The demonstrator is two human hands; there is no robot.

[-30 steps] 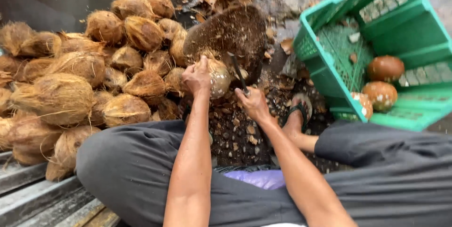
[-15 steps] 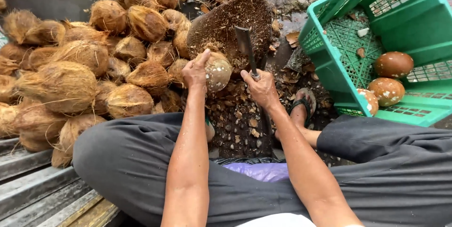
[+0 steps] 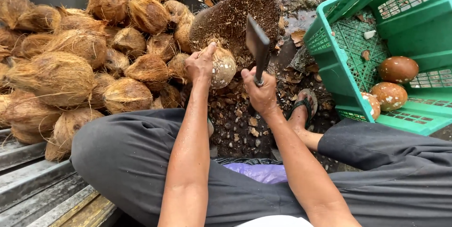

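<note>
We gripped a coconut point(image 3: 222, 67) with our left hand point(image 3: 200, 64), fingers curled over its top, pressing it against the block point(image 3: 235, 17). Our right hand point(image 3: 260, 90) was closed tight around the cleaver point(image 3: 257, 43), blade raised just right of the coconut. Husked coconuts point(image 3: 70, 62) lay heaped left of the block; a green crate point(image 3: 358, 67) stood right.

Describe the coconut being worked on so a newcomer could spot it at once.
Start at the big heap of husked coconuts on the left, then move right to the round wooden chopping block. Against its near edge, the left hand grips one coconut. Unlike the shaggy brown ones, it is pale and mostly stripped, beside the cleaver held in the right hand.
</note>
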